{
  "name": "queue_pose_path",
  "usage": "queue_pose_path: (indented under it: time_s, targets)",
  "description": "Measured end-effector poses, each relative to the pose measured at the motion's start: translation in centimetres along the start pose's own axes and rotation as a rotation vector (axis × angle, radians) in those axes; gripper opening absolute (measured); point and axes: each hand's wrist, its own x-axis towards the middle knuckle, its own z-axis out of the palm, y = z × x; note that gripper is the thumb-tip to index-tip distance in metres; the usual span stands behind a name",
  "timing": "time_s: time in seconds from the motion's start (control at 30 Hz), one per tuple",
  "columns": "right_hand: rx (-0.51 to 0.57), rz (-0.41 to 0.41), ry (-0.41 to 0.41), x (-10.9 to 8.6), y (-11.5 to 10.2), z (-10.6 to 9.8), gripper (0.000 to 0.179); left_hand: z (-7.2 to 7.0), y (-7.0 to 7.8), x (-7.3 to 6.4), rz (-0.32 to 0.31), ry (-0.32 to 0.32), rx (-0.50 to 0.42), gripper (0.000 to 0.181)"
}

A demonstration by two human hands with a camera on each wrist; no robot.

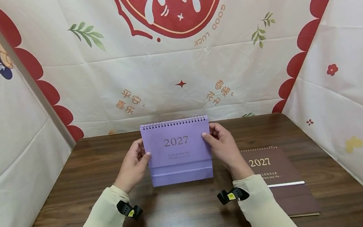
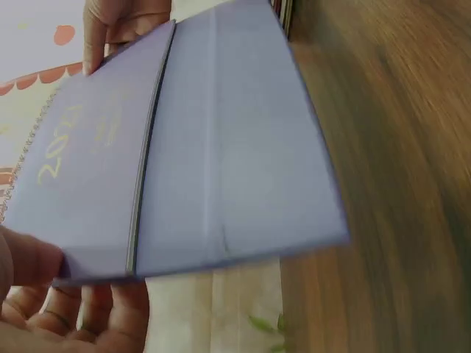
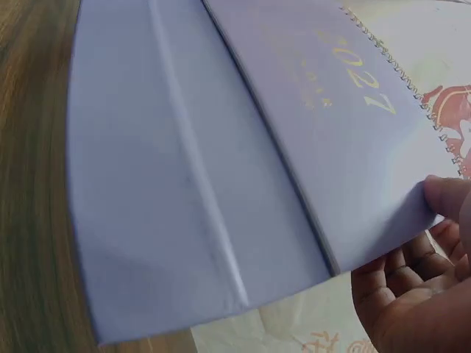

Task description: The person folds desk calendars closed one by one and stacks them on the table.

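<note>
A purple 2027 desk calendar (image 1: 178,151), spiral-bound along its top, is held up over the table, its cover facing me. My left hand (image 1: 134,164) grips its left edge, thumb on the cover and fingers behind. On the opposite edge, higher up, my right hand (image 1: 223,144) pinches it the same way. The lower flap (image 2: 235,147) with its crease fills much of the left wrist view. In the right wrist view the thumb presses the cover (image 3: 331,147) near the spiral. A brown 2027 calendar (image 1: 289,199) lies flat by my right forearm, which partly covers it.
The dark wood table (image 1: 88,161) runs back to a white printed cloth (image 1: 164,68) hung behind it. More cloth hangs along the left side (image 1: 12,142) and the right side (image 1: 345,95). A white strip (image 1: 286,184) crosses the brown calendar.
</note>
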Motion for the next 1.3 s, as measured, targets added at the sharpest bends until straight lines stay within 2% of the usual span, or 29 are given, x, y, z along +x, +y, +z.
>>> queue_pose_path:
  time_s: [0.07,0.23,0.33,0.57,0.67,0.87,0.93,1.1,1.2,1.3]
  targets:
    - [0.012,0.028,-0.088,-0.1,0.2,-0.4,0.038,-0.1,0.2,-0.2,-0.029,-0.008,-0.013,0.04]
    - [0.09,0.109,-0.387,-0.2,1.2,-1.2,0.068,-0.2,0.7,-0.4,-0.081,0.004,-0.014,0.04]
    - [0.099,0.117,-0.475,-0.2,1.8,-1.3,0.076,-0.2,0.5,-0.4,-0.082,0.004,0.008,0.042]
    - [0.038,0.097,-0.467,-0.6,2.4,-1.4,0.079,-0.4,0.0,-0.7,0.035,-0.088,0.078,0.061]
    - [0.025,0.091,-0.504,-0.9,2.7,-1.7,0.081,-0.4,-0.3,-0.9,0.045,-0.126,0.108,0.067]
    - [-0.022,0.106,-0.571,-1.4,3.2,-2.0,0.08,0.0,-1.5,-0.9,-0.04,-0.185,0.146,0.066]
    - [-0.097,0.136,-0.547,-1.6,3.3,-1.8,0.079,0.2,-2.1,-0.9,-0.066,-0.206,0.173,0.066]
    - [-0.359,0.226,-0.47,-2.4,3.9,-0.7,0.07,0.8,-3.7,-1.1,-0.08,-0.254,0.284,0.057]
    - [-0.387,0.271,-0.452,-2.9,4.0,-0.5,0.062,1.2,-4.0,-1.3,-0.108,-0.264,0.325,0.054]
    - [-0.378,0.293,-0.447,-3.1,3.9,-0.5,0.055,1.3,-3.4,-1.3,-0.15,-0.269,0.354,0.055]
